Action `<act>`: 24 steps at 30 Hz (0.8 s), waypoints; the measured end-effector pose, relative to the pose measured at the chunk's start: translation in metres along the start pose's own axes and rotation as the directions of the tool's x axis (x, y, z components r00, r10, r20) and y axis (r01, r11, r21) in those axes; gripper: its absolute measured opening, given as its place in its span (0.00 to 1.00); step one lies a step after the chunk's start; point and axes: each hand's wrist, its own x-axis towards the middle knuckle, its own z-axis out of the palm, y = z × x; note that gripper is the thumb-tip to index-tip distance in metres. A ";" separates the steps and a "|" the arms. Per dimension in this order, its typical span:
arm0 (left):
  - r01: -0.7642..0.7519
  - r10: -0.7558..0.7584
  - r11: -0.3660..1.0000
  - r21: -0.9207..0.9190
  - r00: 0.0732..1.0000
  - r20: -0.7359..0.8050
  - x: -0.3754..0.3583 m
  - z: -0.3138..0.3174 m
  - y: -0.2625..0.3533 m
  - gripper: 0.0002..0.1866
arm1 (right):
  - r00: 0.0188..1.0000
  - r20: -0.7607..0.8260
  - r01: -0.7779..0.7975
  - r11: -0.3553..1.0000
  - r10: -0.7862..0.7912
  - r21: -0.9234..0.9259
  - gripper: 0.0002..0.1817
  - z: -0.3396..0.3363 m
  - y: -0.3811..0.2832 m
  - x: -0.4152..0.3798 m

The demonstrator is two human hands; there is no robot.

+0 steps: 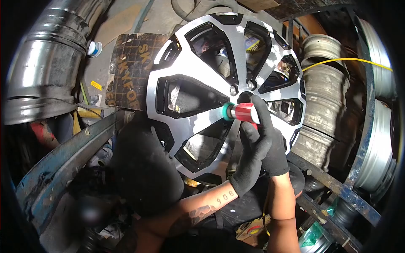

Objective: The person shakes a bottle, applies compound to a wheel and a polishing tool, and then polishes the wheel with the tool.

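A large alloy wheel point(192, 126) with bright machined spokes and black pockets stands in front of me, its face toward me. Against a spoke near the hub sits the green round pad of a small red hand-held polisher point(244, 113). My right hand point(272, 139), in a dark glove, is closed around the polisher from the right. Below it, my left hand point(249, 158), gloved too, has its fingers closed at the polisher's underside and overlaps the right hand. Much of the tool's body is hidden behind the gloves. Two lug bolts point(233, 90) show above the pad.
Stacked bare rims point(322, 105) stand on the right behind a metal rack point(358, 143), with a yellow hose point(348, 60) crossing there. A large shiny rim stack point(50, 63) fills the left. Cardboard point(128, 71) lies behind the wheel; a blue metal beam point(63, 156) runs at lower left.
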 end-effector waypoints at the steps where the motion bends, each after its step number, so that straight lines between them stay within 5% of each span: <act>1: 0.000 0.000 0.999 -0.038 1.000 -0.004 0.002 0.000 -0.001 0.45 | 0.999 -0.013 -0.046 0.999 0.045 -0.025 0.35 0.001 -0.001 0.000; 10: 0.073 -0.070 0.997 0.033 0.993 -0.094 -0.014 0.015 0.010 0.37 | 0.991 0.121 0.052 0.995 -0.063 0.089 0.38 -0.009 0.003 0.002; 14: 0.070 -0.064 0.986 0.149 0.997 -0.045 -0.010 0.009 0.007 0.36 | 0.985 0.168 -0.034 0.997 0.022 0.071 0.37 -0.018 -0.004 0.004; 17: 0.053 -0.050 0.997 0.052 0.997 -0.057 -0.008 0.014 0.000 0.33 | 0.978 0.173 0.105 0.993 -0.113 0.054 0.36 -0.020 0.002 0.005; 21: 0.072 -0.079 0.992 -0.105 0.995 -0.060 -0.008 0.015 0.005 0.30 | 0.973 0.221 -0.068 0.998 0.063 0.016 0.36 -0.022 -0.011 0.005; 24: 0.081 -0.095 0.985 -0.155 0.992 -0.088 -0.014 0.021 0.008 0.30 | 0.957 0.285 0.032 0.997 -0.052 0.072 0.38 -0.026 -0.003 0.005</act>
